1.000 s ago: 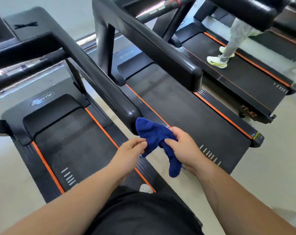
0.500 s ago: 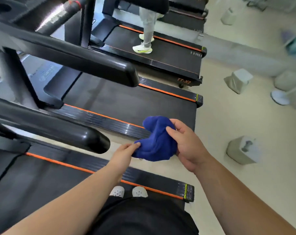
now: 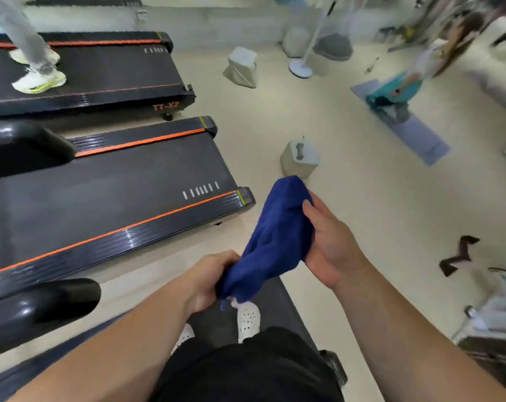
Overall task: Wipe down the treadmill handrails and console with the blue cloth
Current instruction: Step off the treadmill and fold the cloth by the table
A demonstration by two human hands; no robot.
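Observation:
The blue cloth is bunched up in front of me, held between both hands above the rear end of the treadmill I stand on. My left hand grips its lower end. My right hand holds the upper part, fingers wrapped behind it and thumb on its edge. The black handrail end of my treadmill sticks out at the lower left, apart from the cloth. A second handrail end of the neighbouring treadmill shows at the left edge. No console is in view.
The neighbouring treadmill deck lies to my left, and a person in pale shoes walks on the one beyond. Grey blocks, a fan stand, a mat and a black strap lie on the floor to the right.
My view has swung right, away from the handrails toward the open floor. Both hands kept hold of the cloth, which now hangs stretched between them instead of balled up.

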